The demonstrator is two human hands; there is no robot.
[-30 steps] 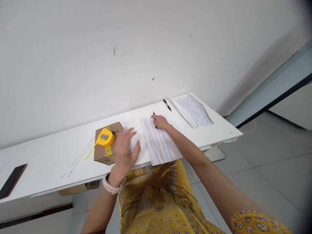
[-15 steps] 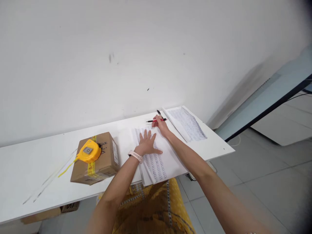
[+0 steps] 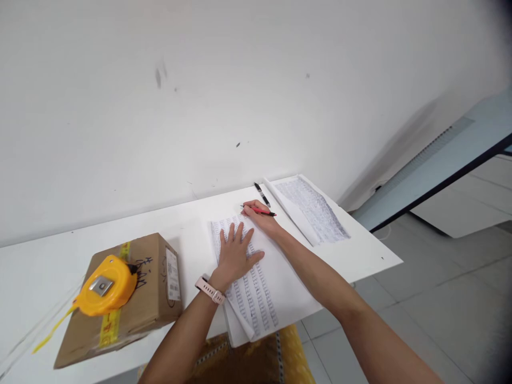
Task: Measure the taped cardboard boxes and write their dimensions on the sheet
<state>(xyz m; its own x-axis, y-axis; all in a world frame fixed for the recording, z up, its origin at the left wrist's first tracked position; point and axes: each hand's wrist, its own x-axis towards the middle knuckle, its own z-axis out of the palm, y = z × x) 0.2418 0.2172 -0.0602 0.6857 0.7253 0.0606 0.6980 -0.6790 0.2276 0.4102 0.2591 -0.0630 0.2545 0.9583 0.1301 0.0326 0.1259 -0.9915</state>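
My left hand point(image 3: 235, 253) lies flat with fingers spread on a printed sheet point(image 3: 256, 290) covered in columns of small text, on a white table point(image 3: 192, 229). A pale watch is on that wrist. My right hand point(image 3: 260, 216) is closed on a red pen point(image 3: 259, 210), its tip at the top of the same sheet. A black pen point(image 3: 262, 194) lies just beyond the right hand.
A second printed sheet point(image 3: 310, 209) lies at the table's right end. A taped cardboard box point(image 3: 132, 298) stands at the left with a yellow tape measure point(image 3: 106, 285) on top, its tape trailing left. A white wall runs behind the table; tiled floor lies to the right.
My left hand came from near the box and settled flat on the sheet. My right hand swung the red pen down to the paper. The view shifted closer.
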